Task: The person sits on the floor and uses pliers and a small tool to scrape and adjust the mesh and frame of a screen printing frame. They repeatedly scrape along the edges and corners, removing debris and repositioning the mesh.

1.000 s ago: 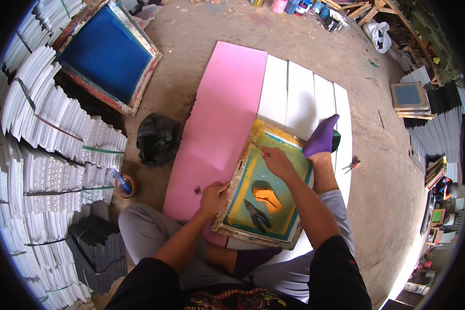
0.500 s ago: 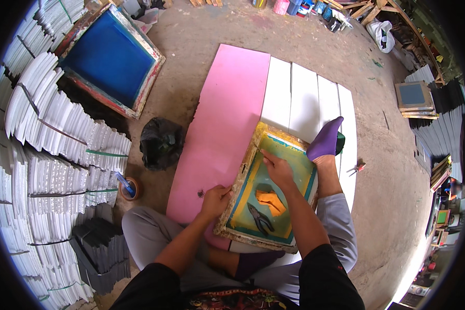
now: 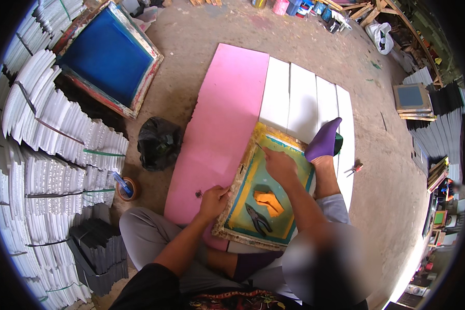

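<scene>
A worn wooden screen-printing frame [image 3: 227,216] with green-yellow mesh lies tilted across my lap and the boards. My left hand [image 3: 214,202] is closed on its left edge. My right hand [image 3: 281,165] is over the mesh, its fingers drawn together and pointing at the upper left inner edge. A small thin thing shows at its fingertips, too small to name. Pliers with dark handles [image 3: 258,219] and a folded orange piece [image 3: 268,202] rest on the mesh below that hand.
Pink board [image 3: 219,113] and white boards [image 3: 302,98] lie on the floor under the frame. My purple-socked foot [image 3: 323,139] is beside it, near red-handled pliers [image 3: 354,169]. Left are a black bag [image 3: 160,143], a tape roll [image 3: 128,188], bundled white sheets [image 3: 57,175] and a blue screen [image 3: 108,57].
My right hand has shifted slightly at the upper left of the frame, and its grip looks a little changed. My left hand stays on the edge. The whole view has moved slightly.
</scene>
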Available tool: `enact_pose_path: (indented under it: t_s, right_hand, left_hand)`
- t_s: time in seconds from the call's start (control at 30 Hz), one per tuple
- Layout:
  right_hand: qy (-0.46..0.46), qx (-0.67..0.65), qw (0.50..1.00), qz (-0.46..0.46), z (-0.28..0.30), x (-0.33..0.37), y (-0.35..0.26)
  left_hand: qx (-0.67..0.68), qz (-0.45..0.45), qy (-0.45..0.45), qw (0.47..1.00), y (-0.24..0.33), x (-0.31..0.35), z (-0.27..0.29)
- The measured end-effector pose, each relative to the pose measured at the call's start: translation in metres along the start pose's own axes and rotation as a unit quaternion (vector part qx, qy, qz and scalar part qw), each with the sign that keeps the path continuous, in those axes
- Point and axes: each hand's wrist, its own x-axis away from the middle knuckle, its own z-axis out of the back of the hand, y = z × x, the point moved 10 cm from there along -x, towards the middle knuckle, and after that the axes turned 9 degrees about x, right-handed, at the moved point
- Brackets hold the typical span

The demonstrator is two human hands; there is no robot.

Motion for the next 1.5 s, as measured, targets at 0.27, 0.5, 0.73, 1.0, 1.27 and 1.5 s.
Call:
enact_pose_path:
  t_s: [0.27, 0.5, 0.73, 1.0, 1.27, 1.5]
  right_hand:
    - [-0.037, -0.042, 0.997, 0.054, -0.012, -0.015, -0.001]
    - [0.016, -0.208, 0.977, 0.049, -0.03, -0.027, 0.004]
    - [0.037, -0.248, 0.967, 0.04, -0.02, -0.016, 0.015]
    - [0.034, -0.2, 0.979, -0.016, -0.017, -0.007, 0.04]
    - [0.048, -0.149, 0.988, 0.005, -0.009, -0.014, 0.024]
    - [0.046, -0.125, 0.991, -0.003, -0.008, -0.01, 0.022]
  left_hand:
    - [-0.042, -0.027, -0.004, 0.999, 0.003, 0.0, -0.004]
    - [-0.011, 0.013, -0.008, 1.0, 0.001, 0.001, -0.003]
    - [-0.018, 0.04, -0.033, 0.998, -0.002, -0.001, -0.001]
    - [0.007, 0.041, -0.021, 0.999, -0.002, -0.002, 0.0]
    - [0.023, 0.042, -0.031, 0.998, -0.013, -0.001, -0.002]
    - [0.016, 0.036, -0.026, 0.999, -0.008, -0.001, -0.002]
